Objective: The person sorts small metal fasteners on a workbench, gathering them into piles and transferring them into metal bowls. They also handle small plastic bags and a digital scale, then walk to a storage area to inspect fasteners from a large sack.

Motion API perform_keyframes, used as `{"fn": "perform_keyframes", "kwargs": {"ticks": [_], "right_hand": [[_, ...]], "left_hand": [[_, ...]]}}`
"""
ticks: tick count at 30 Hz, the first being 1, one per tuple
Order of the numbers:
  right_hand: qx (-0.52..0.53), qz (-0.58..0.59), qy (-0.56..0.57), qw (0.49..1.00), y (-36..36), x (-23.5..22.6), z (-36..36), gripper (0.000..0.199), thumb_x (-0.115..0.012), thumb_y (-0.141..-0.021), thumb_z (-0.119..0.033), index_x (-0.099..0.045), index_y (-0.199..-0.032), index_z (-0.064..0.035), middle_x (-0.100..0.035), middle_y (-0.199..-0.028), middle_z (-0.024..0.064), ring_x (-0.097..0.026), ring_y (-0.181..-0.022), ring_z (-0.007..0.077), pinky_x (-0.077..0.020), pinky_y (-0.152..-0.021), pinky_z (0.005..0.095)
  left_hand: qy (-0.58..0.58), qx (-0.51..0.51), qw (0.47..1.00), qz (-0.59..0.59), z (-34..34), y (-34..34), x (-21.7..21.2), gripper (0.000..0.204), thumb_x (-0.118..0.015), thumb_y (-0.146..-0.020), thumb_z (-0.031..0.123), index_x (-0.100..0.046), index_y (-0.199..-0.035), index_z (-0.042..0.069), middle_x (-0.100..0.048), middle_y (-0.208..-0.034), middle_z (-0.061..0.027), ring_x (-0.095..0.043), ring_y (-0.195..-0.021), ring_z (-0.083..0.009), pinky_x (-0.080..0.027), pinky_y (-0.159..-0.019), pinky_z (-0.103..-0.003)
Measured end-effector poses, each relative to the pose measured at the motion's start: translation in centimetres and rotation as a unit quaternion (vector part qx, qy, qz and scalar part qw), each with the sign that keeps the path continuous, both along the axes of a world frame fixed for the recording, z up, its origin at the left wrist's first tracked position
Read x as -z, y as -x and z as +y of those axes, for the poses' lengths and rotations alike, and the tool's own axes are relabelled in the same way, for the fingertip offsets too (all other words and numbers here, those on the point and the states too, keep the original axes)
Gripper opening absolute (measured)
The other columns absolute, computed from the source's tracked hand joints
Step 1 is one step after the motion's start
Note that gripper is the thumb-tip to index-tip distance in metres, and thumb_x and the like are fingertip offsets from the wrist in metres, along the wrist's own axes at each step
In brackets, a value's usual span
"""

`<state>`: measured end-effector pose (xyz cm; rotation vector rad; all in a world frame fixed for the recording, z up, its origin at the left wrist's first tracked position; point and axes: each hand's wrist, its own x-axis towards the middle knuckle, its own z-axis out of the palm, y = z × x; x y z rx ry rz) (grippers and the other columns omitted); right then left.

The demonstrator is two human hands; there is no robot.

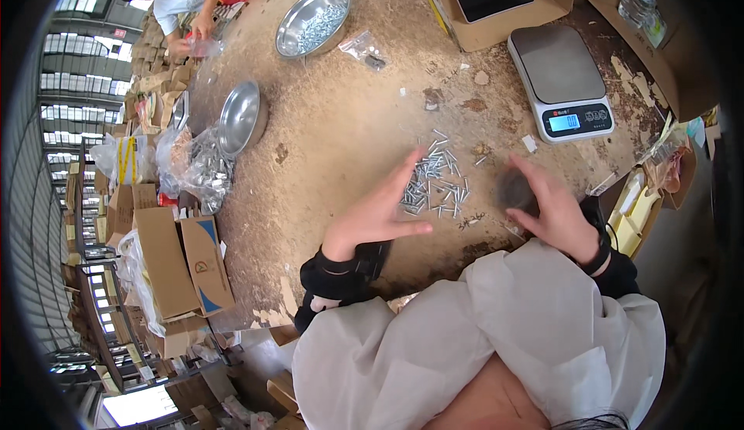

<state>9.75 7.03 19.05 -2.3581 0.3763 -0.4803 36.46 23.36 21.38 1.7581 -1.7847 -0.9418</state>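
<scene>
A worn brown worktable (310,143) bears a white digital scale (558,65) with a gray pan. The left hand (373,214) is open, thumb apart; the right hand (554,209) curves around a blurred dark round object (514,189), its grip unclear. Between the hands, slim, straight, shiny silver fasteners (428,169) lie jumbled in a loose heap.

Bright light; windows (87,45) glare (edges bend, blacken).

Loose metal fasteners (432,168) lie scattered on the near side of a worn brown worktable (333,127). A digital scale (559,65) sits at right, two steel bowls (245,116) at left.
</scene>
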Motion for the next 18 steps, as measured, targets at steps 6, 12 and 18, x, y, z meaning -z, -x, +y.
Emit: {"fn": "perform_keyframes", "kwargs": {"ticks": [6,12,18], "right_hand": [[0.011,0.201,0.152,0.968,-3.0,-2.4,-0.2,0.068,-0.065,-0.074,-0.006,-0.035,-0.136,-0.0036,-0.05,-0.108,0.0151,-0.058,-0.092,0.0295,-0.0515,-0.073,0.0356],[-0.15,0.1,0.189,0.965,-11.3,1.1,-3.4,0.061,-0.054,-0.078,0.0,-0.033,-0.136,-0.0006,-0.046,-0.115,0.0182,-0.059,-0.086,0.0342,-0.0513,-0.071,0.0375],[-0.318,0.137,0.181,0.921,-15.6,0.6,-1.0,0.064,-0.061,-0.076,-0.005,-0.034,-0.134,0.0033,-0.045,-0.117,0.0208,-0.06,-0.088,0.0373,-0.05,-0.073,0.0428]], "left_hand": [[-0.074,-0.18,0.946,-0.259,3.0,1.7,-0.5,0.114,-0.084,-0.06,0.032,-0.015,-0.143,-0.003,-0.033,-0.138,-0.0263,-0.034,-0.129,-0.0385,-0.031,-0.104,-0.042],[-0.108,-0.293,0.924,-0.22,0.7,4.3,0.0,0.083,-0.083,-0.06,0.028,-0.042,-0.125,-0.003,-0.056,-0.108,-0.023,-0.058,-0.096,-0.0372,-0.047,-0.08,-0.042],[0.026,-0.321,0.928,-0.186,-0.9,4.0,2.5,0.05,-0.078,-0.066,0.02,-0.051,-0.103,-0.003,-0.06,-0.092,-0.0216,-0.061,-0.083,-0.0381,-0.049,-0.072,-0.043]]}}
